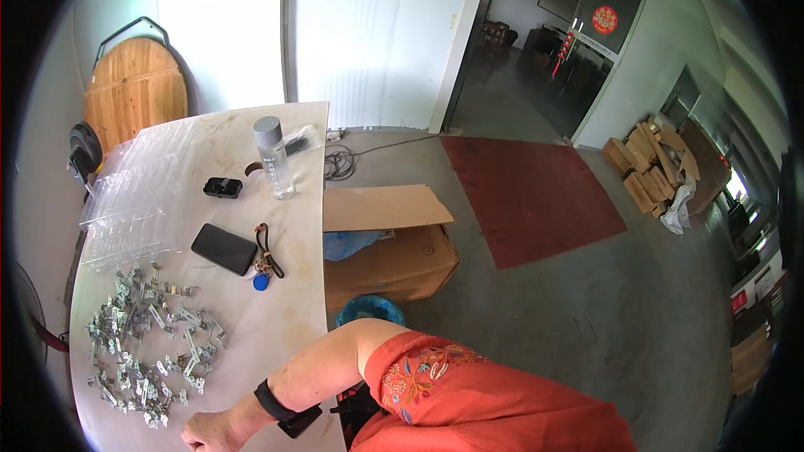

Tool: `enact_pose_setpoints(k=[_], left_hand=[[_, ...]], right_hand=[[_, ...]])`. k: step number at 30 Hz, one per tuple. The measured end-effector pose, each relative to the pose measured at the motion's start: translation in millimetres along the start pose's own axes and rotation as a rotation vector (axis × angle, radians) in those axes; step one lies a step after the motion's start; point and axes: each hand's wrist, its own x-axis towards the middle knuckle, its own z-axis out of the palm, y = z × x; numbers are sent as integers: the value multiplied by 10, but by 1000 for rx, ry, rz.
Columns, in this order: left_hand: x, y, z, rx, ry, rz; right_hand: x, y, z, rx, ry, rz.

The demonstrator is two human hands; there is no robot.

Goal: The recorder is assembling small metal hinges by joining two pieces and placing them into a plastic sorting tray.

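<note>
My right arm, in a red sleeve with embroidered flowers [425, 375], reaches leftward over the near edge of the pale table [276, 318]. My right hand [209, 433] is at the bottom of the view, fingers curled in and partly cut off by the frame. What it holds, if anything, is hidden. Around the wrist is a black band [272, 402]. Just beyond the hand lies a loose heap of small silvery metal brackets [138, 351], spread over the table's left part. My left hand is not in view.
Clear plastic trays [138, 192] lie behind the brackets. A phone [224, 249], a blue key fob [260, 282], a small black case [223, 187] and a clear bottle [276, 163] stand or lie farther right. A cardboard box [394, 268] and blue bin [370, 308] adjoin the table's right edge.
</note>
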Motion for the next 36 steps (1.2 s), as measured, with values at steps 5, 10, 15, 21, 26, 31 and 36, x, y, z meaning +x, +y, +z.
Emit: enact_pose_setpoints(k=[5,10,15,21,26,31,36], left_hand=[[-21,-92,75,7,82,-8],[33,-259,7,-77,50,-89],[58,-197,-26,-44,305,-117],[77,-380,-140,-193,415,-115],[66,-235,-91,-133,385,-145],[62,-242,-119,-131,371,-151],[84,-214,-120,-210,372,-182]], right_hand=[[-34,17,26,-52,-5,67],[-23,95,71,-154,-28,75],[28,276,-12,-185,304,-164],[-93,363,24,-225,140,-110],[-105,441,5,-173,69,-157],[-81,368,-18,41,-16,84],[-79,297,-79,37,-95,111]])
